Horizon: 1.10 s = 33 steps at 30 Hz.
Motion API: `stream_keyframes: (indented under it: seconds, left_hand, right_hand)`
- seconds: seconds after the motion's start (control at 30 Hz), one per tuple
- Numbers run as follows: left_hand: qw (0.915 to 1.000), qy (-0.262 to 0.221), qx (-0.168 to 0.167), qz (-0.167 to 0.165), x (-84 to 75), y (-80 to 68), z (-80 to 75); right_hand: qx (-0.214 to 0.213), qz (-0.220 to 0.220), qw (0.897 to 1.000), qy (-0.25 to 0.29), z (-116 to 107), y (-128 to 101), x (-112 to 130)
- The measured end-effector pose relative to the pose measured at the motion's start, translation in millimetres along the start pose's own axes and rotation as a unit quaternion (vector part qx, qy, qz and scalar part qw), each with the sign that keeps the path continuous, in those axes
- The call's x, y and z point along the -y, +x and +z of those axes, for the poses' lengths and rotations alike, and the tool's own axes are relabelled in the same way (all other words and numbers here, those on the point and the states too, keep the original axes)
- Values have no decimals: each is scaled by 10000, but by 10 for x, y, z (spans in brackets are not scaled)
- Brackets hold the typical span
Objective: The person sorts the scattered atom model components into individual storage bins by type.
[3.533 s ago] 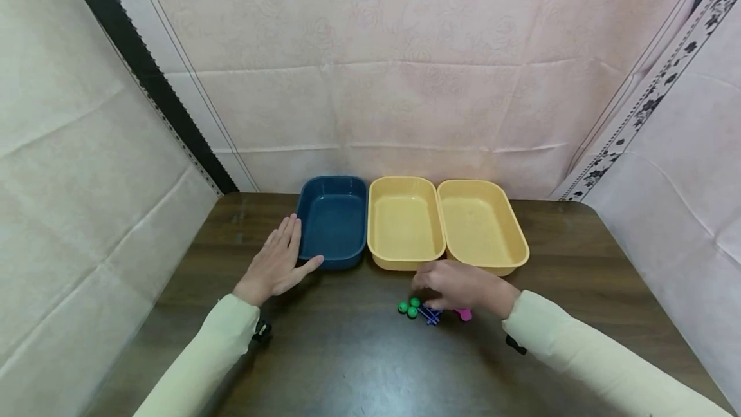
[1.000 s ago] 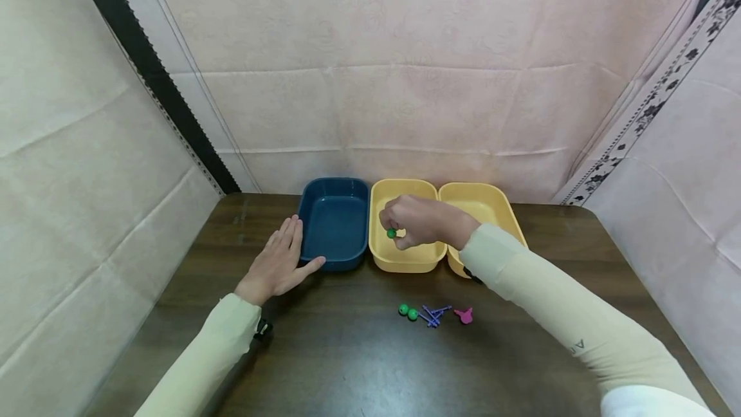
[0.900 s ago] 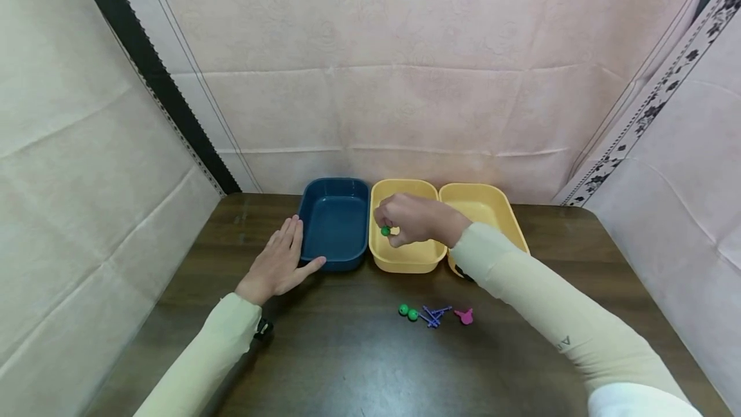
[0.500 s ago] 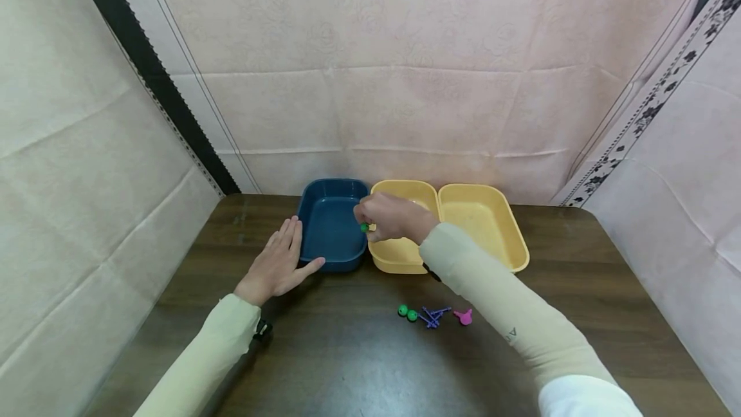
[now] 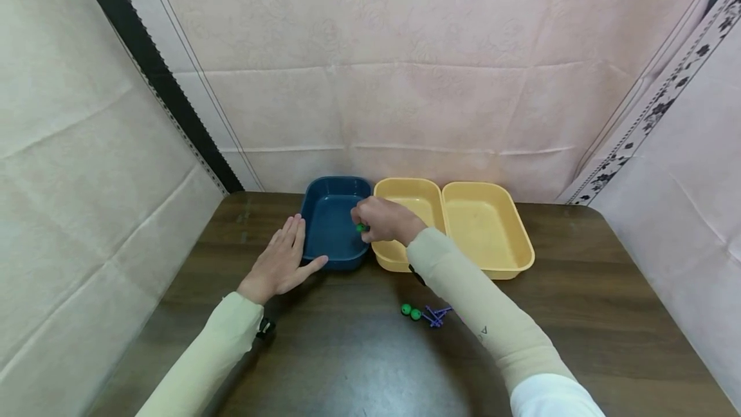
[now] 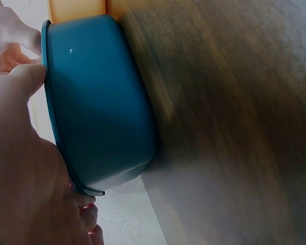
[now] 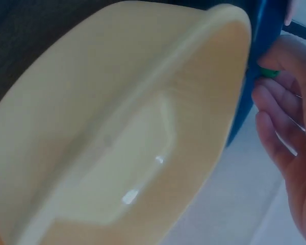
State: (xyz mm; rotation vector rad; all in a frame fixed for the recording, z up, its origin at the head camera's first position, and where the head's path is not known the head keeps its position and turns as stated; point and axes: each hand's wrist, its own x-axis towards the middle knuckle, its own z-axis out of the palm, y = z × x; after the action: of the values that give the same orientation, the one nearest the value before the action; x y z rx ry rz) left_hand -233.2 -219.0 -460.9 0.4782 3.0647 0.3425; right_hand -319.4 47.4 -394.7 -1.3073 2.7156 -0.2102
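My right hand (image 5: 381, 220) pinches a small green ball (image 5: 361, 228) over the right edge of the blue tray (image 5: 330, 224); the ball (image 7: 268, 72) also peeks out between the fingertips in the right wrist view. My left hand (image 5: 282, 261) lies flat on the table with straight fingers against the blue tray's (image 6: 97, 112) left wall. Two more green balls (image 5: 410, 311) and a bundle of purple sticks (image 5: 435, 315) lie on the dark wooden table (image 5: 347, 352) in front of the trays.
Two yellow trays (image 5: 405, 211) (image 5: 486, 227) stand side by side to the right of the blue one, near the table's back edge. Pink cloth walls (image 5: 405, 82) close in the back and both sides.
My right hand carried the green ball leftward from above the middle yellow tray to the blue tray's right edge. My forearm now hides the pink piece. My left hand stayed still.
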Motion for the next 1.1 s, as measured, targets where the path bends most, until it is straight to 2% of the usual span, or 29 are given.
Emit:
stream_keyframes:
  seconds: [0.2, 0.33, 0.47, 0.7, 0.83, 1.1]
  left_hand:
    - [10000, -39, 59, -5, -16, 15, -2]
    - [10000, -62, 73, -18, -18, 17, -3]
    - [10000, -46, 71, -47, -14, 4, -7]
    - [9999, -109, 55, -32, -26, -10, -11]
    - [9999, -102, 96, -59, -30, -14, -17]
    - [9999, -103, 105, -35, -30, -2, -22]
  right_hand:
    - [-117, 48, 9999, -112, -17, -22, -27]
    - [-176, 33, 9996, -205, -148, -105, -22]
    - [-236, -171, 9989, -372, -307, -226, -9]
    - [-317, -642, 9964, -446, -528, -521, 7]
    - [-212, -731, 9953, -600, -637, -738, 55]
    - [-135, -1035, 9893, -1015, -717, -1110, 166]
